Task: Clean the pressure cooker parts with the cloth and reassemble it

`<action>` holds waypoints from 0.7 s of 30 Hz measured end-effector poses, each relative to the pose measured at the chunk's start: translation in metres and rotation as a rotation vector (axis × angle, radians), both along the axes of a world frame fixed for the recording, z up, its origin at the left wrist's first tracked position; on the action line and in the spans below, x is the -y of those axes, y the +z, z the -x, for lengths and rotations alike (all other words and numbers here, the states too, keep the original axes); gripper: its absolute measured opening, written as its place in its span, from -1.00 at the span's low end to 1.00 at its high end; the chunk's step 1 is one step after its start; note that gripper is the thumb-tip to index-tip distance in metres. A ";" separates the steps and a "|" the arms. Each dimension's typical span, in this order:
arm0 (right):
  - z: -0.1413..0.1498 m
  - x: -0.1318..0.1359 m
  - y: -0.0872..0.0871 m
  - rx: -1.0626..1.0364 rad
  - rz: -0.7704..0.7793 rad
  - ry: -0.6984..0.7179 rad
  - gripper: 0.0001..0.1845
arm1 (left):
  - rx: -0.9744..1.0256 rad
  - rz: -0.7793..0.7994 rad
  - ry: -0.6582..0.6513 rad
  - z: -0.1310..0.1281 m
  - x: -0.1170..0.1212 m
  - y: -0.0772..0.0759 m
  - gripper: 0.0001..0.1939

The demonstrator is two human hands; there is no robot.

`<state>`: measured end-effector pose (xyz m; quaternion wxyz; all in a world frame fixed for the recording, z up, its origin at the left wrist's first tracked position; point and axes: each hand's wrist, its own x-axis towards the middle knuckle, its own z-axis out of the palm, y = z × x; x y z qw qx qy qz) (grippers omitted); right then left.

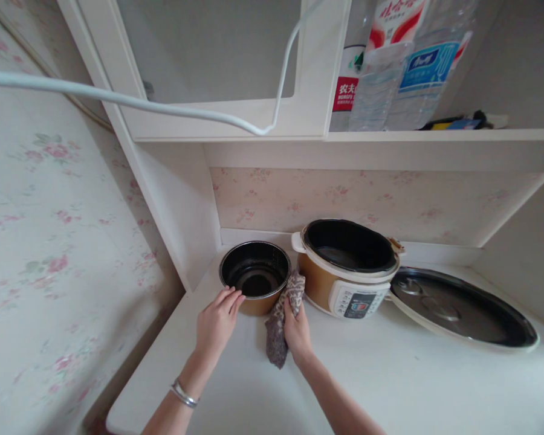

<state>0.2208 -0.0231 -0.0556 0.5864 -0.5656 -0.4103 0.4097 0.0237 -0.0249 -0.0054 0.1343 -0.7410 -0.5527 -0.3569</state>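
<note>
A round inner pot (pixel 254 307), black inside and golden outside, stands upright on the white tabletop (pixel 372 380). My left hand (pixel 218 320) grips its near-left rim, fingers bent over the edge; a silver bangle circles that wrist. In my right hand (pixel 297 333) is a bunched brown patterned cloth (pixel 277 341), pressed to the pot's right outer wall. Just right of the cloth sits a gold and white electric pressure cooker (pixel 317 283) without its lid, its dark inside showing. The pot's far outer wall is hidden.
A large oval lid (pixel 462 308), dark underside up, lies right of the cooker. Overhead, a shelf (pixel 435 135) carries plastic bottles (pixel 381 78). A white cable (pixel 163 106) hangs across the upper left, before a cabinet door (pixel 231 121). Flowered wall (pixel 49 241) borders the left.
</note>
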 end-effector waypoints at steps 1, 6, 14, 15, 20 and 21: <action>0.000 0.000 0.000 0.007 0.005 0.002 -0.45 | 0.001 0.001 0.002 0.000 0.000 0.000 -0.75; 0.000 0.000 0.000 0.012 0.025 0.003 -0.44 | 0.001 -0.005 0.008 -0.001 0.002 0.001 -0.75; 0.000 0.001 0.000 0.021 0.001 0.002 -0.43 | 0.004 -0.002 0.010 0.000 0.001 0.001 -0.76; 0.000 0.001 0.000 0.019 0.003 0.006 -0.43 | 0.003 -0.002 0.009 0.000 0.001 0.001 -0.75; 0.000 0.000 -0.003 0.001 0.009 0.001 -0.41 | 0.006 -0.008 0.003 -0.001 0.002 -0.001 -0.75; 0.000 0.000 -0.003 -0.001 0.006 -0.004 -0.40 | 0.007 -0.007 0.003 0.000 0.002 -0.001 -0.75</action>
